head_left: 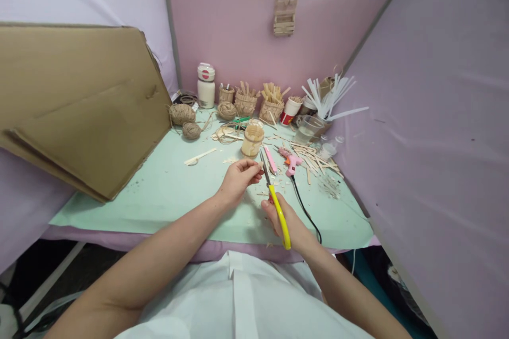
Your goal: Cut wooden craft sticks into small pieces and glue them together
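Observation:
My right hand (283, 215) is closed around the yellow-handled scissors (280, 217), whose blades point away from me and stand a little apart. My left hand (239, 180) pinches a small pale piece of wood (261, 166) beside the scissor blades. Just beyond my left fingers stands a small round wooden cup (252, 141) with a darker band near its rim. A pink craft knife (270, 159) lies right behind the blades. To the right of it rests a pink glue gun (292, 162), its black cord running toward the table's front edge.
A large cardboard sheet (87, 100) leans at the left. Twine balls (191, 130), a white bottle (205, 87) and baskets of wooden sticks (272, 108) line the back. White glue sticks (328, 96) and a clear plastic cup (309, 128) stand right, near scattered wooden strips (316, 156).

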`<state>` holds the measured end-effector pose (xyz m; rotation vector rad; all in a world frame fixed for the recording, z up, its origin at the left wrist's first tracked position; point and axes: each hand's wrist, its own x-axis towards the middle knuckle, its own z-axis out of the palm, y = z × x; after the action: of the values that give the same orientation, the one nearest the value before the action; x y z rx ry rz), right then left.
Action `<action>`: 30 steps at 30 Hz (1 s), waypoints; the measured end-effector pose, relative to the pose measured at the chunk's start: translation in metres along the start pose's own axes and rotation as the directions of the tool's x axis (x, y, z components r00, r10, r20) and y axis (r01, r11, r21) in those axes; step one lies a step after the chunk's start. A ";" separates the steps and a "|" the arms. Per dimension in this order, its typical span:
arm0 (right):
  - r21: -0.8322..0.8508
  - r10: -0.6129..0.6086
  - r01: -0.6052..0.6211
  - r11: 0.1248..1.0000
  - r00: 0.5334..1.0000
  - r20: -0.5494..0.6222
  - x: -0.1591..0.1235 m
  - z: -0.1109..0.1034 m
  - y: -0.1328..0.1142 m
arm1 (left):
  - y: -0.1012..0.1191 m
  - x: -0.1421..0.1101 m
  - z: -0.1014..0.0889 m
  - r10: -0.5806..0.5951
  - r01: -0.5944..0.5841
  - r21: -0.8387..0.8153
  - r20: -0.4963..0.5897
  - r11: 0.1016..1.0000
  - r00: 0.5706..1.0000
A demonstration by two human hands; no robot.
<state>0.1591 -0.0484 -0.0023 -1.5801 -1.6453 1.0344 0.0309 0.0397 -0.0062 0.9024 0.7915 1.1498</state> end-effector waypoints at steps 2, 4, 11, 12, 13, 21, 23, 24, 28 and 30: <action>0.000 0.014 -0.014 1.000 1.000 0.011 0.000 0.001 0.001 | 0.000 0.000 0.000 -0.005 0.006 0.010 -0.007 1.000 1.000; -0.007 0.023 -0.023 1.000 1.000 0.018 0.001 0.002 0.002 | 0.000 0.000 0.000 -0.007 0.007 0.024 -0.004 1.000 1.000; -0.031 0.010 -0.010 0.999 1.000 -0.005 0.001 0.001 0.001 | -0.002 -0.001 -0.001 0.001 -0.003 0.056 0.037 0.998 0.999; -0.028 0.012 -0.012 1.000 1.000 -0.003 0.000 0.001 0.000 | -0.002 0.000 -0.001 0.006 -0.009 0.063 0.038 0.998 0.999; -0.027 0.015 -0.015 1.000 1.000 -0.001 0.000 0.001 0.001 | -0.003 0.000 -0.002 0.014 -0.017 0.072 0.042 0.997 0.999; -0.112 0.006 -0.006 0.994 1.000 -0.003 -0.001 -0.004 0.004 | -0.001 0.003 -0.006 0.049 -0.072 0.172 0.133 0.982 0.990; -0.117 -0.006 0.005 0.993 1.000 -0.011 -0.001 -0.005 0.005 | 0.001 0.003 -0.007 0.036 -0.062 0.188 0.141 0.980 0.989; -0.118 -0.011 0.010 0.993 1.000 -0.012 -0.002 -0.006 0.005 | 0.001 0.003 -0.007 0.027 -0.055 0.193 0.146 0.980 0.989; -0.131 -0.007 0.007 0.991 1.000 -0.001 -0.002 -0.006 0.009 | 0.002 0.003 -0.008 0.006 -0.042 0.196 0.181 0.980 0.983; -0.132 -0.002 0.002 0.991 1.000 -0.001 -0.003 -0.007 0.009 | 0.002 0.003 -0.008 0.008 -0.051 0.204 0.206 0.978 0.979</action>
<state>0.1698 -0.0506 -0.0068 -1.6632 -1.7451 0.9400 0.0236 0.0449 -0.0080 1.1907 0.7407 0.9925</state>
